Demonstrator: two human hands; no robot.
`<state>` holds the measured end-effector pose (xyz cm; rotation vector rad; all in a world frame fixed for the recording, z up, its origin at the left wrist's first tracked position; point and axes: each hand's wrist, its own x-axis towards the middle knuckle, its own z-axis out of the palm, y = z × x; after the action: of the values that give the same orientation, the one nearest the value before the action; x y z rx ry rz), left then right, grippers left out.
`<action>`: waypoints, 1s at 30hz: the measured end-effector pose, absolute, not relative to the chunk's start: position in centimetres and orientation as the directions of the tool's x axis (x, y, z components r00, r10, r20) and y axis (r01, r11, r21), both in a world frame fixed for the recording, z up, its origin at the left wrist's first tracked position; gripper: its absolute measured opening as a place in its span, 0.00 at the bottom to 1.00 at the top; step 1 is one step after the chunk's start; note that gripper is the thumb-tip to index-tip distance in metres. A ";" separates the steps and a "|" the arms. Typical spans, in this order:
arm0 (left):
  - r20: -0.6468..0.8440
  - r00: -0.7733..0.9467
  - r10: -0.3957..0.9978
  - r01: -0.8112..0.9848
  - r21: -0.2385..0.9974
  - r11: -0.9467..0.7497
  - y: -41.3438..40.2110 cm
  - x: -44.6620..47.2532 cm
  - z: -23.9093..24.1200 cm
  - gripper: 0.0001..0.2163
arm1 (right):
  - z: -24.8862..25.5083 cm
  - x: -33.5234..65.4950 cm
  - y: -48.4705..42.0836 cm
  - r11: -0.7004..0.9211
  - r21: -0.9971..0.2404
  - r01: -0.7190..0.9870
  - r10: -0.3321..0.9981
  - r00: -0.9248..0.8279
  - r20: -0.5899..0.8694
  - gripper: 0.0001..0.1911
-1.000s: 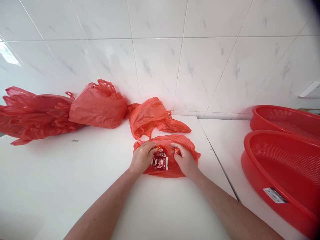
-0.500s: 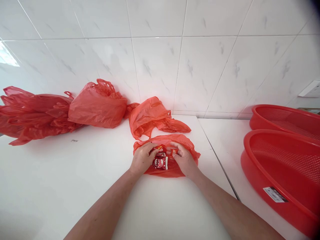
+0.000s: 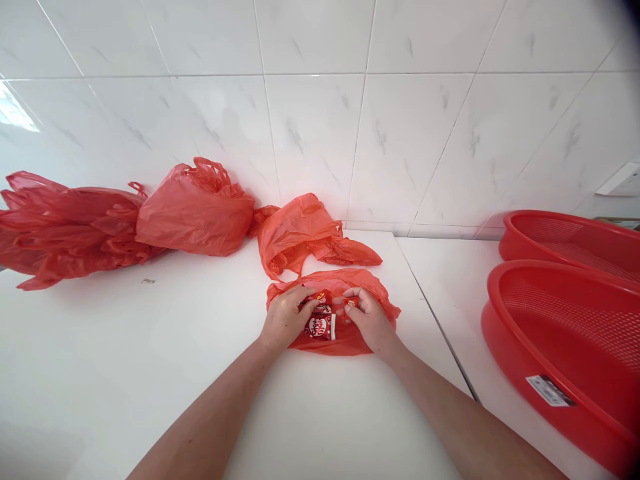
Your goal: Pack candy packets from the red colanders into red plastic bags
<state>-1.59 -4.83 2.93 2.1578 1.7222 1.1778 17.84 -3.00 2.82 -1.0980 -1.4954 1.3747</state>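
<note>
A red plastic bag [image 3: 381,295] lies flat on the white counter [image 3: 150,360] in front of me. On it rests a small red-and-white packet [image 3: 320,327] among other small red wrapped items. My left hand [image 3: 286,318] presses on the bag's left part, fingertips touching the small items above the packet. My right hand [image 3: 369,320] rests on the bag's right part and pinches a small red wrapped piece [image 3: 351,302] between thumb and fingers.
Several more red plastic bags lie along the tiled wall: a pile [image 3: 60,230] at the far left, a puffed one [image 3: 197,210], a crumpled one [image 3: 305,233]. Two red mesh baskets [image 3: 565,333] stand at the right, the nearer one bearing a label.
Both hands drew slightly closer together over the bag; the right hand's fingers closed further on the small red piece. The bag and packet stayed in place.
</note>
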 end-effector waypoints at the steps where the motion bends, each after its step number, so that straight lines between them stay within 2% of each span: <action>1: 0.476 0.042 0.878 0.765 0.550 -0.335 -4.8 -1.6 2.9 0.08 | 2.9 17.8 -3.0 0.026 -0.997 0.078 0.956 -0.292 0.003 0.09; 9: 0.476 0.072 0.876 0.760 0.543 -0.358 -4.9 -1.5 3.0 0.08 | 3.4 17.9 -3.3 0.042 -0.978 0.205 0.970 -0.244 -0.010 0.11; 15: 0.495 0.066 0.866 0.759 0.539 -0.366 -5.0 -1.3 2.7 0.11 | 3.7 18.0 -3.5 0.064 -0.973 0.222 0.959 -0.284 -0.002 0.11; 18: 0.509 0.099 0.855 0.769 0.506 -0.390 -5.2 -1.1 2.8 0.14 | 3.8 18.0 -3.7 0.072 -0.975 0.209 0.953 -0.303 0.006 0.12; 24: 0.588 0.263 0.765 0.765 0.356 -0.536 -5.8 -0.4 3.5 0.14 | 4.4 17.9 -4.3 0.056 -0.989 0.135 0.928 -0.372 0.002 0.18; 30: 0.576 0.235 0.783 0.752 0.403 -0.522 -6.2 0.0 3.7 0.09 | 4.5 17.8 -4.7 0.038 -0.994 0.101 0.920 -0.392 -0.005 0.24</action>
<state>-0.04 -6.20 3.74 2.4358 1.5151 1.1767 17.80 -4.70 4.55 -1.0578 -1.5936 1.4346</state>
